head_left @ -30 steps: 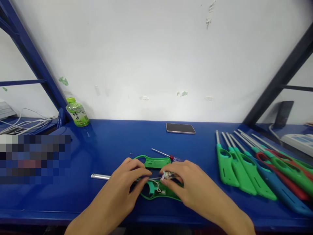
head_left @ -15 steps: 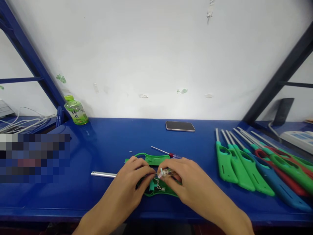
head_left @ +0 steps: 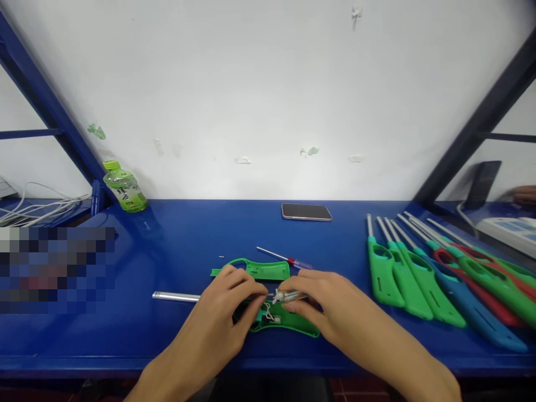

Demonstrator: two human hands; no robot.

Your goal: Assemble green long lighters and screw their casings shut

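My left hand (head_left: 232, 304) pinches a thin tube (head_left: 270, 295), its tip showing just beyond the fingers. In my right hand (head_left: 312, 298) is a small clear fuel tank (head_left: 288, 296), its valve end facing the tube. A narrow gap seems to lie between tube and valve. Below both hands lies an opened green lighter half (head_left: 297, 322) with white wires (head_left: 268, 312) inside. Its silver barrel (head_left: 176, 296) sticks out to the left, partly behind my left hand. The other green shell half (head_left: 268, 271) lies just beyond my fingers.
A screwdriver (head_left: 288, 259) and a tiny metal pin (head_left: 221, 257) lie behind the shell. Several long lighters (head_left: 422, 285) lie at right. A phone (head_left: 306, 212) and a green-capped bottle (head_left: 125, 188) are near the wall. Another person's hand (head_left: 525, 194) shows at far right.
My right hand has drawn the fuel tank slightly right, away from the tube in my left hand, uncovering more of the lower shell. Another person's hand has appeared at far right.
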